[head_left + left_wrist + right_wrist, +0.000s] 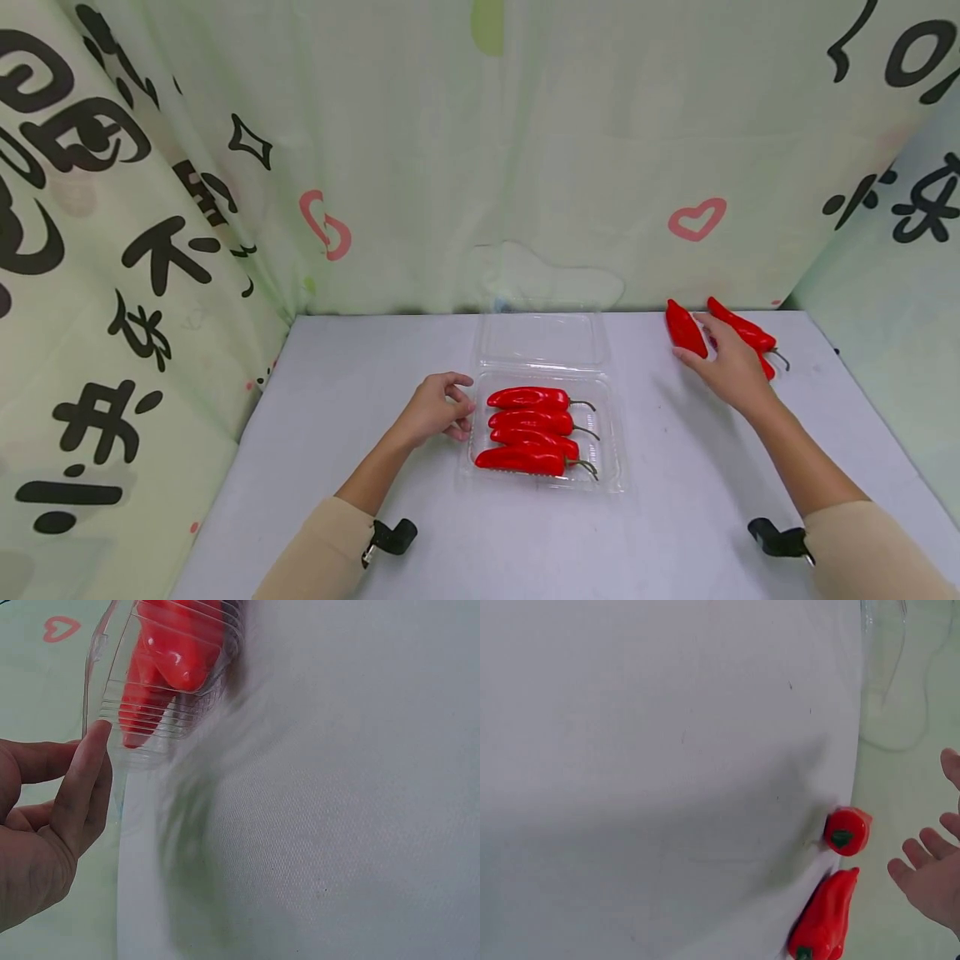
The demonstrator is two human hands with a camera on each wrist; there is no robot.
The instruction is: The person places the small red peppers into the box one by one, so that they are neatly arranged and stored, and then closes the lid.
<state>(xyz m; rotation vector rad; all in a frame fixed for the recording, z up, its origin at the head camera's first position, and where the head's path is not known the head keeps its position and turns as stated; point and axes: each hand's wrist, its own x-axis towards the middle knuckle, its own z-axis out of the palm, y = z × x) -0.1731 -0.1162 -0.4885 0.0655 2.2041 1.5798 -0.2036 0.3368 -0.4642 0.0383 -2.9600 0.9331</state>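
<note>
A clear plastic clamshell box (617,400) stands with its lid (543,340) raised behind it, and several red peppers (528,421) lie side by side inside. My left hand (437,408) is at the box's left side, its fingertips right at the rim; the left wrist view shows the fingers (79,787) lightly bent against the box edge. Out at the back right, my right hand (727,367) reaches over loose red peppers, with its thumb and fingers spread beside one red pepper (684,327). In the right wrist view the fingers (922,855) are apart, near a pepper (847,830) seen end-on.
Another red pepper (742,325) lies to the right of the right hand, with one more (767,365) partly hidden by it. A printed curtain (420,167) closes off the white table (360,350) at the back and sides.
</note>
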